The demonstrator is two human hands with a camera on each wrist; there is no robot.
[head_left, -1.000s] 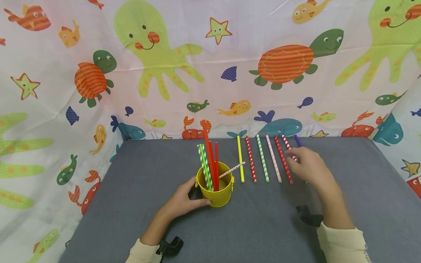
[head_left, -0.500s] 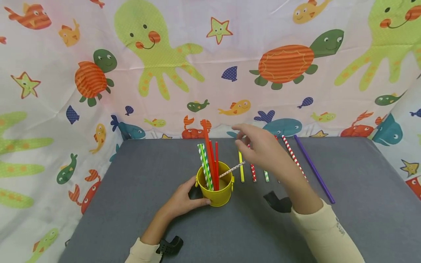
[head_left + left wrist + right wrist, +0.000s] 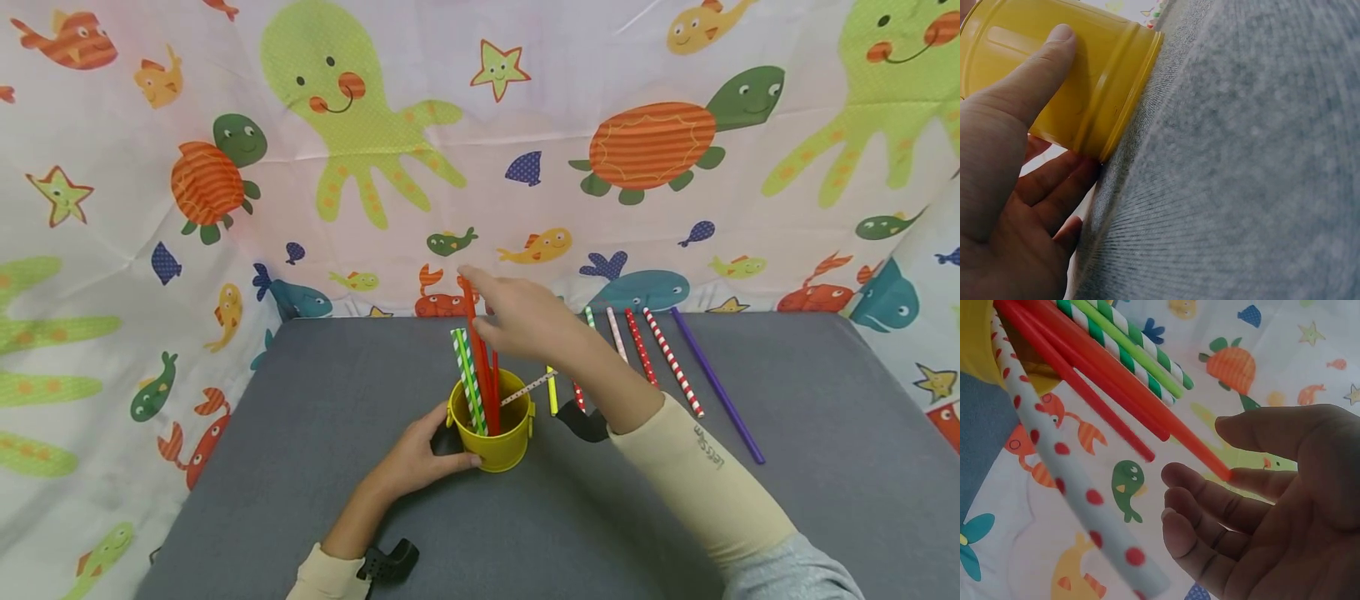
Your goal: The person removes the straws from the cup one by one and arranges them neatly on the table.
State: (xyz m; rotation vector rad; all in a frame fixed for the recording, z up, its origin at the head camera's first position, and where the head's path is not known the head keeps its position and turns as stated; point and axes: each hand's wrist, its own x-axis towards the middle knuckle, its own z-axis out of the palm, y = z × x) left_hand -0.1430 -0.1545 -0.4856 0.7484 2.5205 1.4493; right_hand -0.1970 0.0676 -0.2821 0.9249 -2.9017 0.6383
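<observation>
In the head view my left hand (image 3: 416,458) holds a small yellow bucket (image 3: 504,454) on the grey table, thumb on its side and fingers behind, as the left wrist view shows. Several straws lean in the bucket: a tall orange-red straw (image 3: 1147,394), thinner red straws (image 3: 1104,419), green-and-white striped straws (image 3: 1116,356) and a light green one (image 3: 1141,356). A white straw with red dots (image 3: 1063,450) tilts out to the right. My right hand (image 3: 528,321) is at the orange-red straw's top, thumb apart from it, index finger right at its tip.
Right of the bucket, a row of straws lies on the table (image 3: 352,367), including a red-and-white striped straw (image 3: 673,362) and a longer purple straw (image 3: 716,385). My right forearm covers part of the row. A sea-animal cloth (image 3: 487,167) hangs behind.
My right hand has moved left from the row of straws to the tops of the straws in the bucket, uncovering the purple straw. My left hand stays on the bucket.
</observation>
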